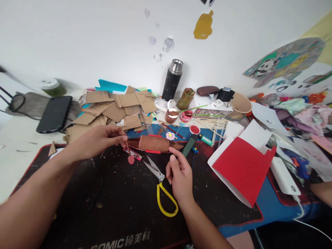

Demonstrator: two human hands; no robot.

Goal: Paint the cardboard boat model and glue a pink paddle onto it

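A small brown model boat (pixel 154 143) with a rounded cover and red strips along its sides lies on the black mat (pixel 124 207). At its left end, my left hand (pixel 107 141) pinches a thin brown stick (pixel 128 148); a small reddish round piece (pixel 131 159) shows at the stick's lower end. The index finger of my right hand (pixel 180 169) points out and touches the boat's right end, with the other fingers curled in. Between my hands lie yellow-handled scissors (pixel 162 186), blades apart. A pink-and-white flower (pixel 170 135) is just behind the boat.
Cardboard scraps (pixel 127 102) are piled at the back left, near a black phone (pixel 54 114). Behind the boat stand a black bottle (pixel 172 79) and paint pots (pixel 171 115). Red paper (pixel 243 166) lies to the right, beside a white power strip (pixel 285 176). Someone's arm (pixel 321 193) shows at the right edge.
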